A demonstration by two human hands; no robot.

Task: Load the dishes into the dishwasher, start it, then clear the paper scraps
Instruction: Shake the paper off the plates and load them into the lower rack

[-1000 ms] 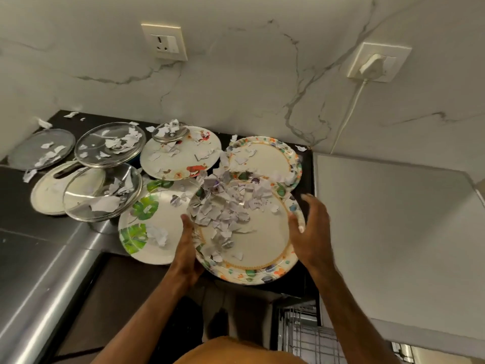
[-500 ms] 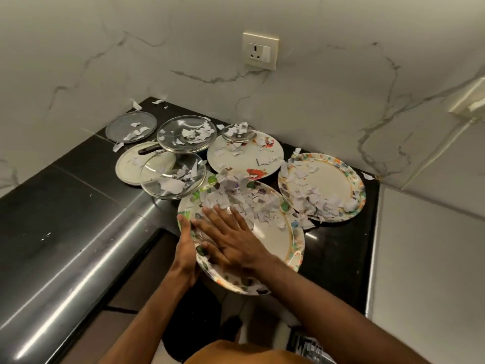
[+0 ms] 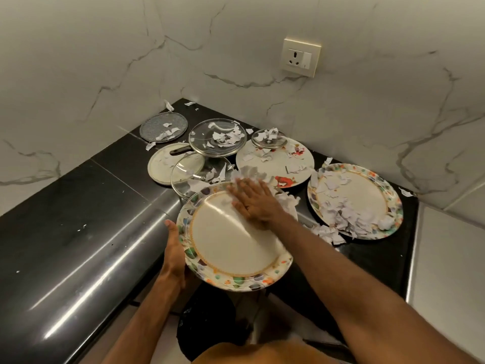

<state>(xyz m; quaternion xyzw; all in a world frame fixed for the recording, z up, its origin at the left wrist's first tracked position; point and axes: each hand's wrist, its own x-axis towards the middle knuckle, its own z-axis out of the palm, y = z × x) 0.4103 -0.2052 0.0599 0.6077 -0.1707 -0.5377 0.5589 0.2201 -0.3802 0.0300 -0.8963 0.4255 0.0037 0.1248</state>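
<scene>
A floral-rimmed plate [image 3: 231, 248] juts over the front edge of the black counter [image 3: 65, 206]. The left hand [image 3: 174, 254] grips this plate's left rim. The right hand [image 3: 253, 203] lies flat on its far half, fingers straight, touching a heap of paper scraps [image 3: 287, 203] at its far rim. Right of this plate, apart from it, sits a second floral plate [image 3: 393, 203] strewn with scraps. Just beyond the plate lies a red-flowered plate [image 3: 278, 164]. Beyond it to the left, a large glass lid [image 3: 195, 170] overlaps a cream dish [image 3: 160, 168]. Far beyond it, a wall socket [image 3: 301, 57] is mounted.
</scene>
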